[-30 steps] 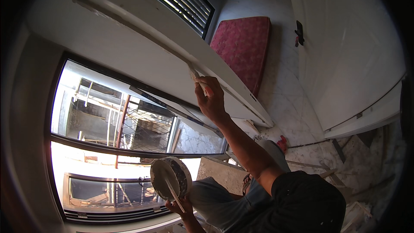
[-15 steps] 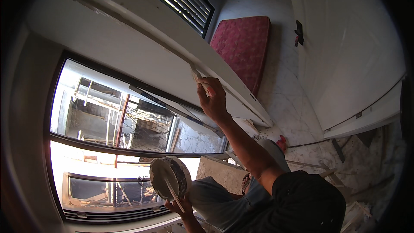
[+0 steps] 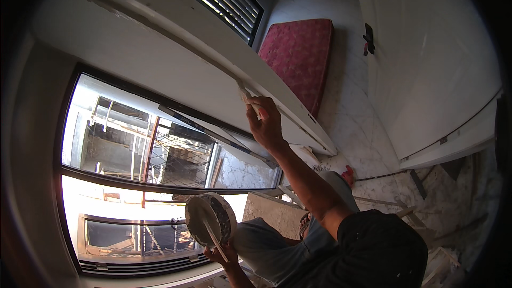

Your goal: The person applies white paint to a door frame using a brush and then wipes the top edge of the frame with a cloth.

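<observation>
My right hand [image 3: 265,122] is raised and closed around a paintbrush [image 3: 242,90]. The brush's pale end rests against the edge of a white door frame [image 3: 213,56], where it meets the wall [image 3: 144,58]. Low in the view, my left hand [image 3: 220,254] grips the rim of a round, paint-spattered tub [image 3: 226,218], held tilted beside my knee. A thin pale stick [image 3: 213,234] leans inside the tub and sticks out past its rim, next to my left fingers. What the tub contains is hard to make out.
A dark-framed window [image 3: 144,185] fills the left side. Beyond the frame, a red mattress [image 3: 298,58] lies on the marble floor [image 3: 346,112]. A white door [image 3: 426,58] with a black handle [image 3: 369,38] stands at right. Wood scraps [image 3: 440,266] lie at lower right.
My right hand and the brush have shifted very slightly down and right along the frame's edge. The left hand still holds the tub in the same place.
</observation>
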{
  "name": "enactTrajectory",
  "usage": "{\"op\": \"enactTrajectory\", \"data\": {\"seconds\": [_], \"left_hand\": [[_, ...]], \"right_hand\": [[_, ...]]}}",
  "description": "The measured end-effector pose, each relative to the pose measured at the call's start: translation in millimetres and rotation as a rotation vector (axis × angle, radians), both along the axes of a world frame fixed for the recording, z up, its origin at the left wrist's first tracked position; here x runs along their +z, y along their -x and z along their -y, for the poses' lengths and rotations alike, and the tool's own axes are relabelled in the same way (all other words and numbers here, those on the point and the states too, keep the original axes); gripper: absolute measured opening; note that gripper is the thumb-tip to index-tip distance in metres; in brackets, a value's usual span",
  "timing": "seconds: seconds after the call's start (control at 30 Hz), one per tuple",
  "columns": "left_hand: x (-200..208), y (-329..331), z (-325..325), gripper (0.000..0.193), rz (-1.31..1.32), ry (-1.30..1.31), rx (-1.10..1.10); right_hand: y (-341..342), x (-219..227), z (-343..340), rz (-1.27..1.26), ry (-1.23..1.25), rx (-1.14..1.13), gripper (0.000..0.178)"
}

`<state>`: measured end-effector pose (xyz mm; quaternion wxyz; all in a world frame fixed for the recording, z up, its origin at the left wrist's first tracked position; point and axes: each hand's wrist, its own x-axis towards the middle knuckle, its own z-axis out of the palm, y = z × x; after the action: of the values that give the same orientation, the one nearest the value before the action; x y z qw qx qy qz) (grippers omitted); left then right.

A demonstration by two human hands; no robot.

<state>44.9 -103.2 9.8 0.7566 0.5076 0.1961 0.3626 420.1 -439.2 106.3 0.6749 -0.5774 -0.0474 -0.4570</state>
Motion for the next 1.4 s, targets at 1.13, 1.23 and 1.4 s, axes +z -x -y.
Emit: {"op": "enactTrajectory", "data": {"seconds": [1.13,1.23,1.4], "left_hand": [[13,-11,21,0.080,-0.017,0.025,-0.004],[25,-15,37,0.080,0.024,0.046,-0.106],[0,-6,5,0.079,-0.048,-0.101,0.026]], "right_hand": [[2,-30,6,-0.072,0.030,0.043,0.013],[1,-34,6,-0.084,0.029,0.041,0.014],[5,-38,5,-0.094,0.012,0.061,0.015]]}}
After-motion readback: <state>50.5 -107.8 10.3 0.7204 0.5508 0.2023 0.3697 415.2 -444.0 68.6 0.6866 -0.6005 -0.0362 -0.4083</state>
